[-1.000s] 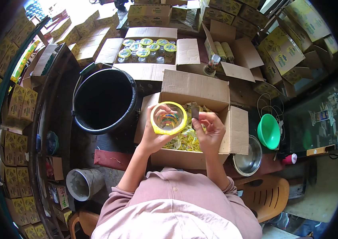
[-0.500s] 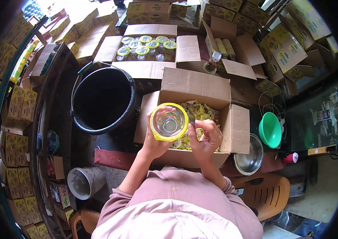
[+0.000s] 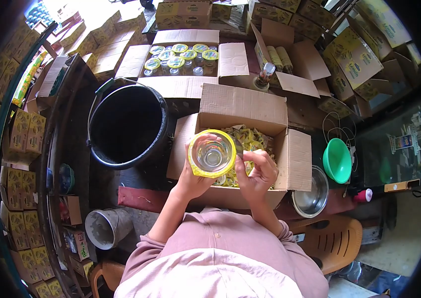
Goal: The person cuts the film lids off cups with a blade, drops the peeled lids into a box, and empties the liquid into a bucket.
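Observation:
My left hand [image 3: 194,180] is wrapped round a clear cup [image 3: 212,155] with a yellow rim, its round end turned up towards me. Close to the cup's right side, my right hand [image 3: 256,171] is closed, thumb and forefinger pinched by the rim. A small dark flat piece shows at those fingertips, too small to name. Both hands are above an open cardboard box [image 3: 244,105] that holds crumpled yellow and clear wrappers [image 3: 250,138].
Left of the box stands a black bucket [image 3: 102,158]. Behind are a carton [image 3: 183,87] of yellow-lidded cups and another open carton [image 3: 297,85] with bottles. To the right are a green bowl [image 3: 337,161] and a metal bowl [image 3: 314,196]. A grey bucket [image 3: 116,226] stands lower left.
Hardly anything differs. The cup has shifted very slightly down and to the right in view, while both hands keep the same hold.

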### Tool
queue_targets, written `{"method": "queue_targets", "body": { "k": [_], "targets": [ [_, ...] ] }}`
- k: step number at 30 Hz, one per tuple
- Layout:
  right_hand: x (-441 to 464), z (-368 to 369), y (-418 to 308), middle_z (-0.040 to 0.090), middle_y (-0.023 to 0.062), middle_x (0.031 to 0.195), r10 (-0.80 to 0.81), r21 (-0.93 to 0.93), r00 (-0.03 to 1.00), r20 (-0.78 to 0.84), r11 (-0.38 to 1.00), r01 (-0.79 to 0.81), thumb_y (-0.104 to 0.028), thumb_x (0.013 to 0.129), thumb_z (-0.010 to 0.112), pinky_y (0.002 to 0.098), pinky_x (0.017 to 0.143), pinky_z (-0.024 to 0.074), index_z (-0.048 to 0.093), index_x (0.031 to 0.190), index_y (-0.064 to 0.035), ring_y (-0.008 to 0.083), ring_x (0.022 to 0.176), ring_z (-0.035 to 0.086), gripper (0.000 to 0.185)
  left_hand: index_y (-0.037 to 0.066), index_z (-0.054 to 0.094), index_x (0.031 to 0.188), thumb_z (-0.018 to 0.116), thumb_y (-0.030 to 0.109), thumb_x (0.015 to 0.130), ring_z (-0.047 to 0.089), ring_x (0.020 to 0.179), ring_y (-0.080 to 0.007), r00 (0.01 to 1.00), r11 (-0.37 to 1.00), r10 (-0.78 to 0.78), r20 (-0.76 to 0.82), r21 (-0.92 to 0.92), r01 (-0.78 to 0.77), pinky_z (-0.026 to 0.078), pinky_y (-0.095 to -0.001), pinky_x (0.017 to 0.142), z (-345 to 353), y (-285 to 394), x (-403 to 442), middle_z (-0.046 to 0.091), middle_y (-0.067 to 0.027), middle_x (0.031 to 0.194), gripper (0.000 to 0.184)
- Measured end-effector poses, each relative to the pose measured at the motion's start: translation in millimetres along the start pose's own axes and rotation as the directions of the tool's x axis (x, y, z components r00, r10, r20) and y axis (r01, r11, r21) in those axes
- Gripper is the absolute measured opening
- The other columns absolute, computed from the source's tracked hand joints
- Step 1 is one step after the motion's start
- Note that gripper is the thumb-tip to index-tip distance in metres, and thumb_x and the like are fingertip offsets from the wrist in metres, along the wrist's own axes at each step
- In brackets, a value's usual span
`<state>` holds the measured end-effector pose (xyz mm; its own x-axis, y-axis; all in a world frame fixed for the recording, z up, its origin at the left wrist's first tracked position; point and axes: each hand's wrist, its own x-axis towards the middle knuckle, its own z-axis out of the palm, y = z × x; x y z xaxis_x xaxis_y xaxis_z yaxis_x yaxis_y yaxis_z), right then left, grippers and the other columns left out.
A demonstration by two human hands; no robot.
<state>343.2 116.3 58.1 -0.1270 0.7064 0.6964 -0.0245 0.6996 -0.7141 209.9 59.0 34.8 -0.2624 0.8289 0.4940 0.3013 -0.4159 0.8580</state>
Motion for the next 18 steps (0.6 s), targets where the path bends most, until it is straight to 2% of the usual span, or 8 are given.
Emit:
{"method": "queue_targets", "body": {
  "k": [2, 5, 8, 11, 18],
  "targets": [
    [0.4, 0.5, -0.3, 0.059, 0.0066, 0.067, 0.001, 0.008, 1.000, -0.003, 1.000, -0.001, 0.007, 0.067, 0.066, 0.0228, 0.050, 0.0414, 0.062, 0.082, -0.0019, 0.0127, 0.057, 0.056, 0.019, 0.002, 0.035, 0.120, 0.069, 0.004, 0.066, 0.046, 0.109, -0.0252, 1.000, 1.000, -0.005, 0.012, -0.002, 0.005, 0.039, -0.0340, 0.093, -1.1, 2.5, 1.3, 0.042, -0.0127, 0.115, 0.064],
    [-1.6, -1.0, -3.7, 0.059, 0.0069, 0.067, -0.008, -0.110, 1.000, 0.015, 0.994, 0.010, 0.007, 0.066, 0.066, 0.0226, 0.050, 0.0424, 0.062, 0.082, -0.0023, 0.0132, 0.057, 0.056, 0.019, 0.002, 0.034, 0.121, 0.068, 0.004, 0.067, 0.046, 0.109, -0.0253, 0.999, 0.999, 0.023, 0.033, 0.046, -0.024, 0.039, -0.0341, 0.093, -3.6, 5.3, 2.8, 0.042, -0.0127, 0.114, 0.064],
    [-0.4, 2.5, -6.9, 0.060, 0.0072, 0.068, -0.078, -0.152, 0.997, -0.008, 0.985, 0.076, 0.007, 0.066, 0.066, 0.0228, 0.051, 0.0438, 0.063, 0.084, -0.0025, 0.0139, 0.057, 0.057, 0.021, 0.001, 0.034, 0.120, 0.067, 0.005, 0.068, 0.047, 0.109, -0.0255, 1.000, 1.000, 0.000, 0.014, 0.004, 0.000, 0.038, -0.0343, 0.094, -0.7, 4.1, 0.3, 0.043, -0.0137, 0.115, 0.062],
    [1.2, 1.5, -6.5, 0.060, 0.0077, 0.069, -0.079, -0.159, 0.997, -0.005, 0.984, 0.077, 0.007, 0.065, 0.066, 0.0237, 0.052, 0.0450, 0.064, 0.085, -0.0021, 0.0145, 0.058, 0.057, 0.022, 0.000, 0.032, 0.121, 0.066, 0.004, 0.070, 0.047, 0.109, -0.0255, 0.999, 0.999, 0.036, 0.041, 0.025, -0.037, 0.037, -0.0347, 0.095, -0.6, 8.9, 1.1, 0.044, -0.0149, 0.115, 0.061],
    [3.3, -0.9, -6.7, 0.061, 0.0082, 0.070, -0.069, -0.139, 0.997, 0.036, 0.988, 0.073, 0.007, 0.065, 0.067, 0.0247, 0.054, 0.0461, 0.064, 0.086, -0.0019, 0.0154, 0.060, 0.058, 0.024, -0.001, 0.032, 0.122, 0.065, 0.005, 0.072, 0.047, 0.110, -0.0275, 0.995, 0.999, -0.012, 0.102, 0.037, 0.008, 0.034, -0.0357, 0.098, -7.2, 7.2, -1.2, 0.045, -0.0157, 0.116, 0.060]
  ]
}}
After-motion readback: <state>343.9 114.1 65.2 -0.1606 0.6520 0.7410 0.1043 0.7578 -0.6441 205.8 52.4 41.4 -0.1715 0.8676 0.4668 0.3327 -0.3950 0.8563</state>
